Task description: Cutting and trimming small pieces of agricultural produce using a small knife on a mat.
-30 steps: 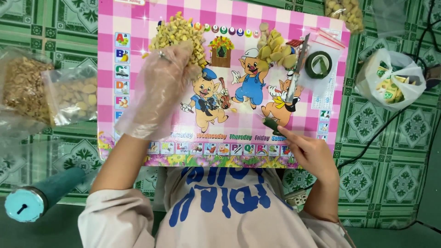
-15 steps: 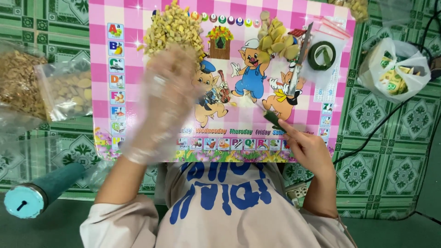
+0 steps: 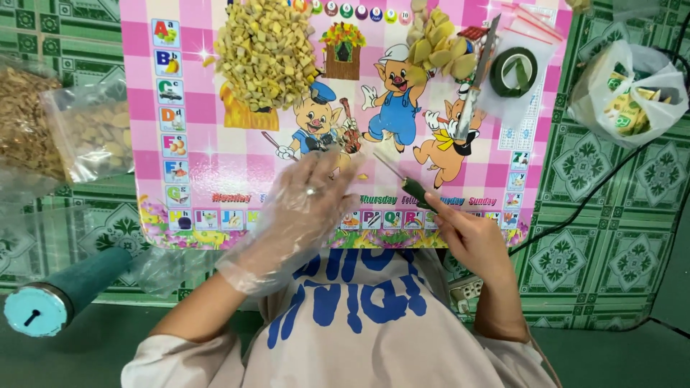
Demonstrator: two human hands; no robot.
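Near the mat's (image 3: 215,144) front edge, our gloved left hand (image 3: 305,208) lies flat and released while our right hand (image 3: 467,233) grips a small knife (image 3: 402,181). We judge much done: a big heap of cut pieces (image 3: 266,54) fills the far left, with fewer whole pieces (image 3: 435,43) waiting far right.

Chopped pile (image 3: 267,52) on mat (image 3: 215,165) — tape roll (image 3: 513,72) right

Bare pink board (image 3: 215,154) between chopped pile (image 3: 264,54) and left hand (image 3: 305,208).
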